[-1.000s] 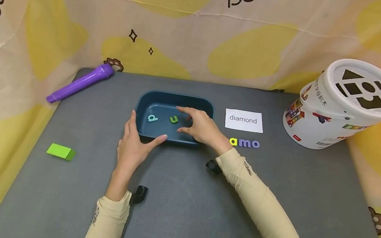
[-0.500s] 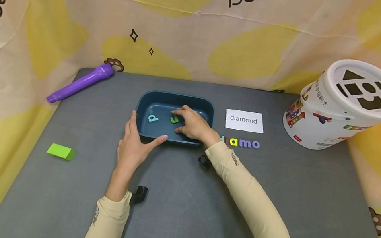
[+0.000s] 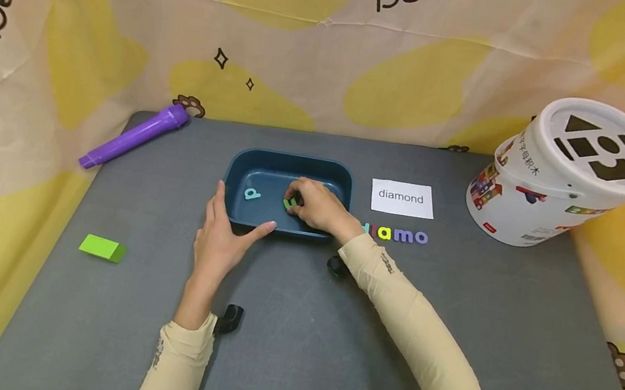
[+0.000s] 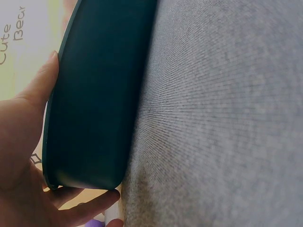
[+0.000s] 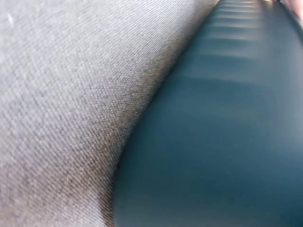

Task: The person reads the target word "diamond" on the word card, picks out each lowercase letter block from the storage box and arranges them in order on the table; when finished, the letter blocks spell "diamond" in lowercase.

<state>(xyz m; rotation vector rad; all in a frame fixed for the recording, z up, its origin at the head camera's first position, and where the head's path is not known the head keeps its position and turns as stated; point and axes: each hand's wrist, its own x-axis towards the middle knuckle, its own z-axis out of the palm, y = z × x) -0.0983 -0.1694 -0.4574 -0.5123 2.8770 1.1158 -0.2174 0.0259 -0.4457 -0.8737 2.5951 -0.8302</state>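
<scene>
A dark teal plastic box lies in the middle of the table. My right hand reaches inside it over the front rim, thumb and fingers pinching a green toy letter. To the left on the box floor is a light blue letter, a d or p. My left hand rests at the front left corner. In the left wrist view its thumb lies at the rim and straight fingers touch the end wall. The right wrist view shows mostly the box's outer wall.
Right of the box, a card reads "diamond". Below it, coloured letters spell "diamo", the first partly hidden by my sleeve. A white bucket stands at the back right. Leftward are a purple microphone-shaped toy and a green block.
My right hand has moved left and down inside the box, and its spread thumb and fingers have come together on the green letter. The left hand has stayed at the box corner.
</scene>
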